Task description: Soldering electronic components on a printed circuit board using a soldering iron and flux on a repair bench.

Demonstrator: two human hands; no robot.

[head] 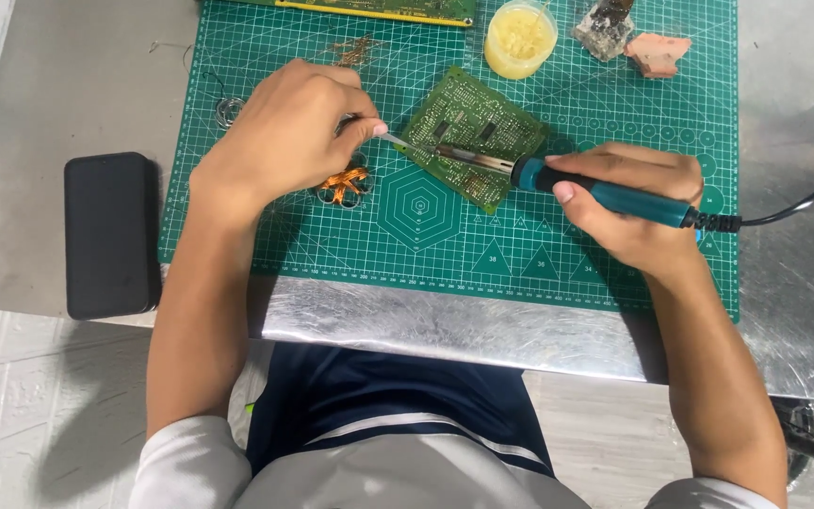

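Circuit board (471,137) lies tilted on the cutting mat (426,236), between both sets of fingers. Right hand (628,203) grips a soldering iron (605,193), tip leftward on it; left hand (284,132) pinches solder wire (394,140) at its edge.

A shiny metal table (482,330) stands over a pale tiled floor (30,405), evenly lit.
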